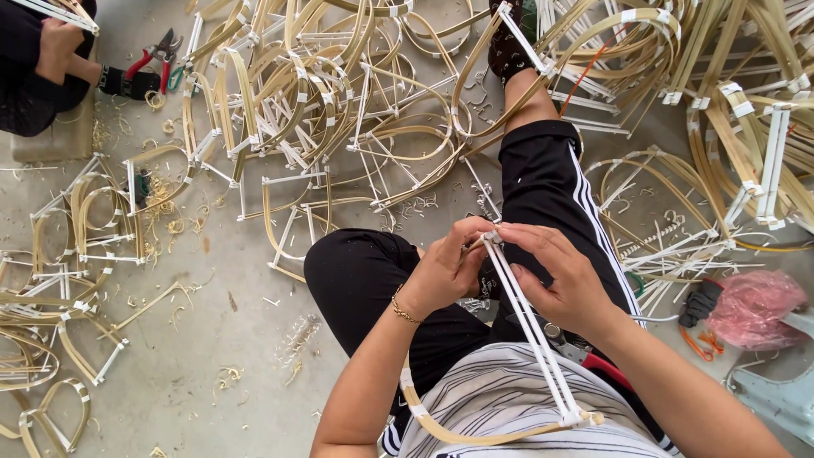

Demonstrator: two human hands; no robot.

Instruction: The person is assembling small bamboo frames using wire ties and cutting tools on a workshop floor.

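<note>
A: Head view, left edge first. Another person's hand (pixel 58 47) top left, dark sleeve, on some bamboo pieces. Red-handled pliers (pixel 155 55) lie on the concrete floor (pixel 212 339) just beside that person.

B: Below that?

A: Loose taped bamboo frames (pixel 85 220) scattered down the left side, shavings (pixel 165 225) among them. Big pile of bamboo hoops (pixel 322 93) across the top middle.

B: Now the wearer's hands.

A: Left hand (pixel 445 271) is closed, pinching the top end of the white sticks (pixel 526 322), thumb and fingers bunched at the taped joint. Gold bracelet (pixel 404 309) on that wrist.

B: Right hand?

A: Right hand (pixel 564 280) also closed on the white sticks, fingertips meeting the left hand's at the same top joint, palm wrapped round the bundle just under it.

B: Where is the piece itself?

A: Over the lap, above the black trousers (pixel 543 187). The white sticks run from the hands down toward the camera and join a curved bamboo strip (pixel 475 437) with tape near the striped shirt (pixel 509 390). Together they make one bow-shaped frame.

B: Right side?

A: More bamboo hoops stacked top right (pixel 746 110), thin white sticks on the floor beside the leg, then a pink plastic bag (pixel 755 305) and a black-handled tool (pixel 699 301) touching it. Cannot tell what the tool is.
</note>
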